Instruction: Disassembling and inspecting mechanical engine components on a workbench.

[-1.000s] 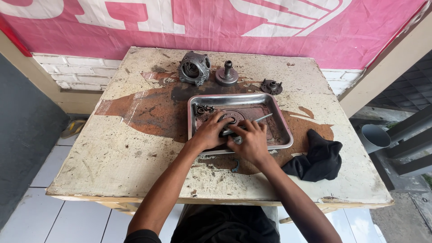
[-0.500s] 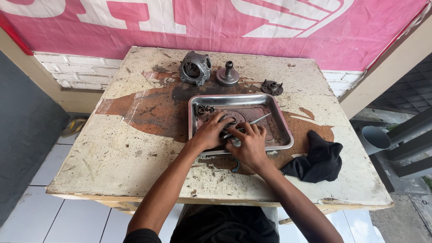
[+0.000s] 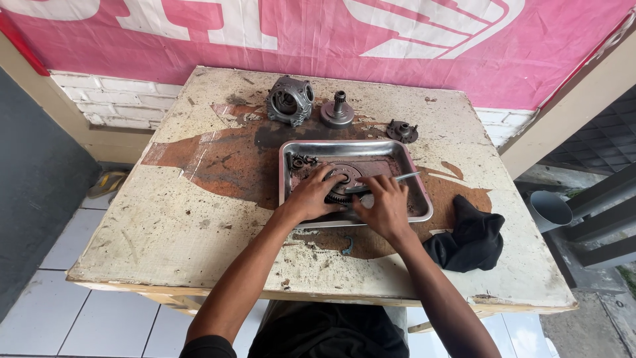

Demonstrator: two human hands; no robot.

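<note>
A shiny metal tray (image 3: 404, 154) lies in the middle of a worn wooden table (image 3: 165, 225). Inside it sits a round toothed gear (image 3: 346, 178). My left hand (image 3: 310, 195) presses down on the gear's near left side. My right hand (image 3: 386, 207) rests over the gear's near right side and grips a thin metal tool (image 3: 391, 181) whose shaft points toward the tray's right rim. A few small dark parts (image 3: 302, 161) lie in the tray's far left corner.
At the table's far side stand a grey engine housing (image 3: 289, 100), a round part with a shaft (image 3: 337, 113) and a small dark flanged part (image 3: 402, 130). A black rag (image 3: 472, 237) lies at the right. A pink banner (image 3: 318, 33) hangs behind.
Both hands have stayed on the gear in the tray. My right hand has shifted slightly, and the tool's shaft now points more toward the right rim.
</note>
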